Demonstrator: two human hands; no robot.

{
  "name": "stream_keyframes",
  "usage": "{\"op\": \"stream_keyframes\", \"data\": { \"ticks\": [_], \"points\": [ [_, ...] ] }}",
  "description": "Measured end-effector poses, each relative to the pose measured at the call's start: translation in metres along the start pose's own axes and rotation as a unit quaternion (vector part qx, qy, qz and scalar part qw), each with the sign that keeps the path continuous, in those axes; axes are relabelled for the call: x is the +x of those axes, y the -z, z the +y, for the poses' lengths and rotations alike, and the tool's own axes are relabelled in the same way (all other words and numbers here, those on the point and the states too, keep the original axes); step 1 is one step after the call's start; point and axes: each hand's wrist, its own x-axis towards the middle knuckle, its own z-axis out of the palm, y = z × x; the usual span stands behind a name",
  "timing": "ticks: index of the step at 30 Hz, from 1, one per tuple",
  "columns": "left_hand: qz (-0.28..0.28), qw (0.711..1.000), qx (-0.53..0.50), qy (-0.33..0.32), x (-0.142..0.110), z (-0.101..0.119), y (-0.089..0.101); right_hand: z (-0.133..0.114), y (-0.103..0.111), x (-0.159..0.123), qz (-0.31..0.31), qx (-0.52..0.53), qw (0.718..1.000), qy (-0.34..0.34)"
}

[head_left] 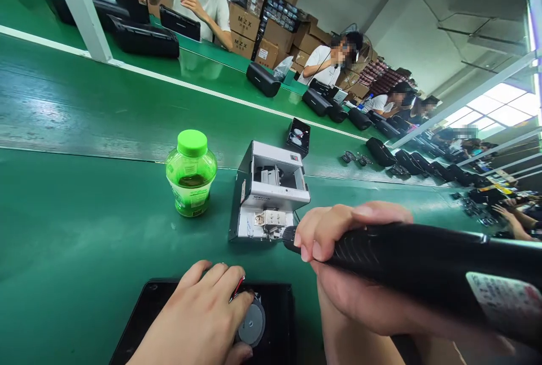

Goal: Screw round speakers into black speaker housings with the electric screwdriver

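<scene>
Head view: right hand point(339, 241) grips a ribbed black driver point(406, 263); left hand point(207, 308), fingers curled, covers the flat black casing point(279, 320).

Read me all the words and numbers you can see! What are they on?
"MZX", on a brown box at the back.
"MZX" again, on the lower box beneath it.
Too small or blurred to read: the print on the white machine, the green bottle and the black tool's sticker.

A black power screwdriver point(406, 252) is held nearly level, its tip at the silver-fronted screw dispenser point(277, 198). An open black casing point(278, 311), fitted with a round grey speaker point(252, 324), is laid toward the table's near edge.
</scene>
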Motion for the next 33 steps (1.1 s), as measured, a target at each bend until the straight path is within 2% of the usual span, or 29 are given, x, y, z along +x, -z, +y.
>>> {"op": "stream_keyframes", "data": {
  "ticks": [9,15,18,22,25,29,31,33],
  "points": [
    [0.015,1.0,0.001,-0.006,-0.001,-0.003,-0.005,0.0,0.004,-0.003,-0.036,-0.028,0.999,0.001],
    [0.005,1.0,0.007,-0.005,0.001,-0.003,-0.002,0.016,-0.004,0.001,-0.009,0.041,0.996,-0.08],
    [0.007,1.0,0.008,-0.006,0.0,-0.003,-0.001,0.013,-0.002,-0.002,0.004,0.044,0.995,-0.091],
    [0.01,1.0,0.006,-0.015,-0.002,-0.005,-0.003,-0.001,0.001,-0.003,0.014,0.022,0.999,-0.036],
    [0.013,1.0,0.006,-0.015,-0.002,-0.006,-0.006,-0.002,-0.001,0.001,0.034,0.01,0.999,0.009],
    [0.002,1.0,0.014,-0.003,-0.002,-0.002,-0.004,0.011,-0.007,0.016,0.012,0.028,0.998,-0.046],
    [-0.021,1.0,0.02,0.006,-0.002,0.002,0.0,0.019,-0.011,0.023,0.031,0.028,0.996,-0.073],
    [-0.039,0.999,0.028,0.014,-0.001,0.005,0.004,0.025,-0.014,0.026,0.059,0.027,0.996,-0.066]
  ]
}}
